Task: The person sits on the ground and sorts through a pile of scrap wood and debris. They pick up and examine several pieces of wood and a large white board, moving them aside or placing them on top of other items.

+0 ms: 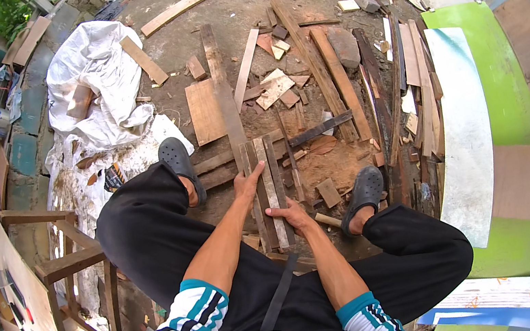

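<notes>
Several short wooden strips [272, 192] stand side by side in a bundle between my knees, one with a pale whitish face. My left hand [248, 183] is closed on the bundle's left side, its thumb lying across the front. Lower down, my right hand [292, 216] grips the right side, thumb pressed over the edge. The fingers behind the wood are hidden. Beyond the bundle, a long weathered plank [222, 89] runs away across the ground. A dark strap-like strip [278, 293] hangs below the bundle over my lap.
Wood offcuts and a square board [205, 112] litter the dirt ahead. Long planks [340, 81] lie to the right, near a white sheet [463, 127] and green panels [494, 60]. On the left are a white sack [96, 81] and a wooden frame [71, 263].
</notes>
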`<state>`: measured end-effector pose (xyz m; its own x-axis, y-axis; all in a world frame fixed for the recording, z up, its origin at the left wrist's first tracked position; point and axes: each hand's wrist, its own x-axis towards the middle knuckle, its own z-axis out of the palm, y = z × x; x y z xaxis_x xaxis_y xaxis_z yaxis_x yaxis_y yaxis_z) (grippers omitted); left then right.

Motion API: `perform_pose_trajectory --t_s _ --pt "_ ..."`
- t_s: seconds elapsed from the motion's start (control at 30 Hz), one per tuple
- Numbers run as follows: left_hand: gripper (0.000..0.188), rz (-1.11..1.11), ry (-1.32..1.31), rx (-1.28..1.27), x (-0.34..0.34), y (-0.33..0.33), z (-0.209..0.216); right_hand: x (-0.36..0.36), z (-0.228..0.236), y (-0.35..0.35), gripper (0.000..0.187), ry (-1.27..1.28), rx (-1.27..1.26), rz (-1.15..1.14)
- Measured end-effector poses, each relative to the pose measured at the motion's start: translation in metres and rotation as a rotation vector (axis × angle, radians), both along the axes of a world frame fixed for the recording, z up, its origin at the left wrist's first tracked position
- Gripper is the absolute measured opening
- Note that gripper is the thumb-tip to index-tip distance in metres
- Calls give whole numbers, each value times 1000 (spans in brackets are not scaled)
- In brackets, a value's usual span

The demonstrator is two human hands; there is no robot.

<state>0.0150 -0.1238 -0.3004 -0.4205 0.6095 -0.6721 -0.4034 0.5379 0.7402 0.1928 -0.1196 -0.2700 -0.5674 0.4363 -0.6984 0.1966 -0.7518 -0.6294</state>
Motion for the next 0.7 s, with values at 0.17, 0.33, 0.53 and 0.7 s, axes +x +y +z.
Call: perform_pose_trajectory --t_s 0.17,0.33,0.53,0.7 --pt "81 27 -65 45 -5 5 16 -8 -10 6 74 63 -159 -170" --pt "101 86 -157 46 -11 12 10 -8 -20 23 76 111 -298 -157" --pt "122 -77 -240 -35 -19 31 -22 -17 -39 26 72 180 -288 -220" --pt "108 -300 224 -62 -35 69 -54 -20 -61 48 78 320 -374 -297"
